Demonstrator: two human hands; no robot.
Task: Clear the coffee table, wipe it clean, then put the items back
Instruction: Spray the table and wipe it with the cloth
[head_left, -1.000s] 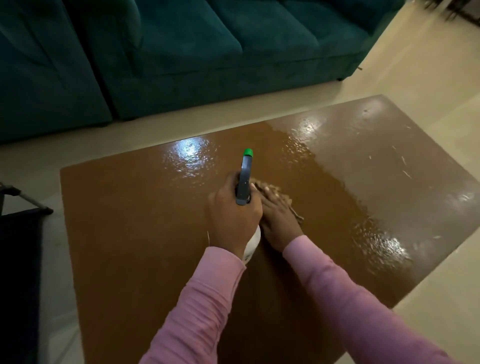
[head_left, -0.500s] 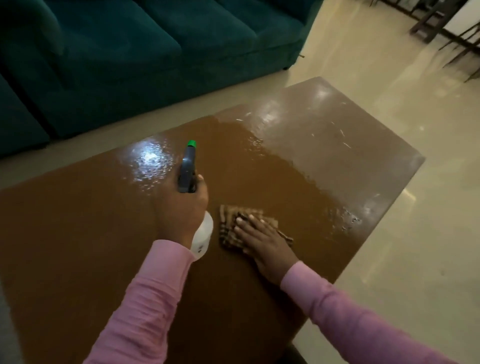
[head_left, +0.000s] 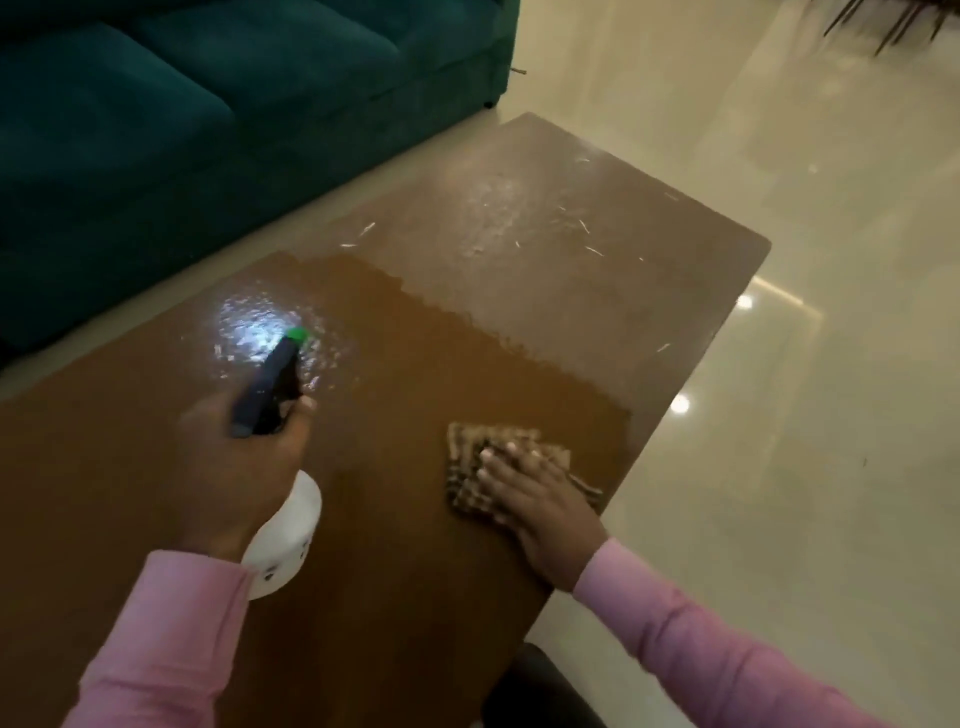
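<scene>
The coffee table (head_left: 395, 545) stands beside the teal sofa (head_left: 208, 104) on a pale glossy floor (head_left: 831, 415). Its near part is dark and wet, with one bright wet patch. Its far end is dull and carries pale flecks, so wiping is judged to be partly done. The cloth (head_left: 465, 457) lies flat on the top near the right-hand long edge. It looks soft, light and limp, and should slide easily on the wet film. Control it by pressing a flat palm on its middle (pinching a corner would likely bunch it). The right hand (head_left: 540, 501) does this: the fingers are spread almost straight and press the cloth down, gripping nothing. The left hand (head_left: 234, 467) is curled round the neck of the spray bottle (head_left: 283, 540), holding it above the table with the green nozzle pointing away. The bottle is rigid, and its wet plastic may be slippery. Half a second earlier the cloth lay just beside the bottle. It now sits well apart from it, closer to the table's edge, and the left hand's grip is unchanged.
</scene>
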